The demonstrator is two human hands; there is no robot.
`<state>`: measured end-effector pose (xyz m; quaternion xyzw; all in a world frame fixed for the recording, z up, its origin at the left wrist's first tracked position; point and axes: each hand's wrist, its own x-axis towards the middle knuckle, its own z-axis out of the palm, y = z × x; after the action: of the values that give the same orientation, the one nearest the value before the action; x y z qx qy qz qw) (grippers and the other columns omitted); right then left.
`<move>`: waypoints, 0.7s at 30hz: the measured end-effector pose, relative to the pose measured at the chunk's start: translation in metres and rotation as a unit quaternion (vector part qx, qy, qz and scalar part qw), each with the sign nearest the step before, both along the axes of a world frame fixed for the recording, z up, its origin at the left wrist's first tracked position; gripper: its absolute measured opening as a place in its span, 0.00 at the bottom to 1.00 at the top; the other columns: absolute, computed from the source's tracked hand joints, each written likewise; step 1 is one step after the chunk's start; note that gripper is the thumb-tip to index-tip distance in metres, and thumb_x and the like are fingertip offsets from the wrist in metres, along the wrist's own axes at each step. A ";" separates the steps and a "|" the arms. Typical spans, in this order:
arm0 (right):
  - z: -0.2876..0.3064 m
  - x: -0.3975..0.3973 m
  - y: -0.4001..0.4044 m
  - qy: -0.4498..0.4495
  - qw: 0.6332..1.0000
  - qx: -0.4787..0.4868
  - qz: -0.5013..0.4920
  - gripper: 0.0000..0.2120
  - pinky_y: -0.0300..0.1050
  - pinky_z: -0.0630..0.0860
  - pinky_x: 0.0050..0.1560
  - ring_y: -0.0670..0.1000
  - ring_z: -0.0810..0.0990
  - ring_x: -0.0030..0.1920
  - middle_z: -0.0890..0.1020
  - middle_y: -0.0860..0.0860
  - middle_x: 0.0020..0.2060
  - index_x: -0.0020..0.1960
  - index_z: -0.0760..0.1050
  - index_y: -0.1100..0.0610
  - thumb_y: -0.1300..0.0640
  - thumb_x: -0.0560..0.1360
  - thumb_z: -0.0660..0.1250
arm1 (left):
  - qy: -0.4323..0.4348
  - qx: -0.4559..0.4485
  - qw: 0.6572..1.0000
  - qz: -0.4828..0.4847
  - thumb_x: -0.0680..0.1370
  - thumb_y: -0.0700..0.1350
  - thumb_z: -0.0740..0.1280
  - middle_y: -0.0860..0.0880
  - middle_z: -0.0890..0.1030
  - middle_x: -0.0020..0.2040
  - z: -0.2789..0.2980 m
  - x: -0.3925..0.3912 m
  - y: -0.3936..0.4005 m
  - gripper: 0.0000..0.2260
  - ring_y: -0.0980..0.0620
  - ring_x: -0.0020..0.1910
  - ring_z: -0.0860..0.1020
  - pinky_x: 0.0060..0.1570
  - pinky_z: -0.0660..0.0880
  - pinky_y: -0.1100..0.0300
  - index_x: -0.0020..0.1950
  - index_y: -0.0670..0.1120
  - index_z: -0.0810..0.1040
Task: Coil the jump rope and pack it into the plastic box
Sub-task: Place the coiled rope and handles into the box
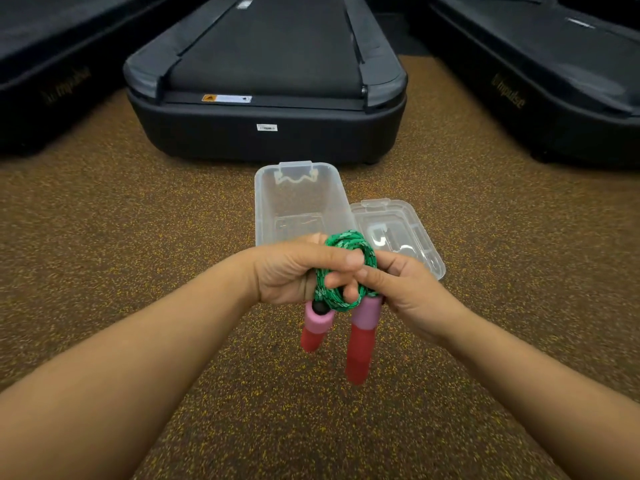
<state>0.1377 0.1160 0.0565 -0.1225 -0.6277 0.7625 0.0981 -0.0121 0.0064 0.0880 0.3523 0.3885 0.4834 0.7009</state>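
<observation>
Left hand (pixel 294 268) is gripping the coiled green braided jump rope (pixel 346 268) above the open clear plastic box (pixel 298 202); right hand (pixel 412 289) is pinching its loops; pink-and-red foam handles (pixel 360 337) are dangling (heavy-looking), likely tugging coils loose or snagging the box rim.

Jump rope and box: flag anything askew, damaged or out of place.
Nothing stands out. The green jump rope is coiled tidily between the left hand and right hand, handles hanging down. The clear plastic box sits open and empty on the floor, its lid lying beside it.
</observation>
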 end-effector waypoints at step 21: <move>0.000 -0.007 0.000 -0.076 0.933 0.333 -0.110 0.06 0.41 0.72 0.42 0.45 0.74 0.42 0.77 0.49 0.42 0.55 0.71 0.54 0.57 0.81 0.57 | 0.354 -0.058 0.904 0.231 0.78 0.41 0.64 0.38 0.79 0.48 0.002 0.014 0.006 0.07 0.46 0.45 0.75 0.53 0.75 0.42 0.56 0.44 0.73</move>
<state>0.1305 0.1158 0.0564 -0.2086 -0.8339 0.4825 0.1682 0.0021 0.0126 0.0898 0.3591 0.7093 0.4518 0.4047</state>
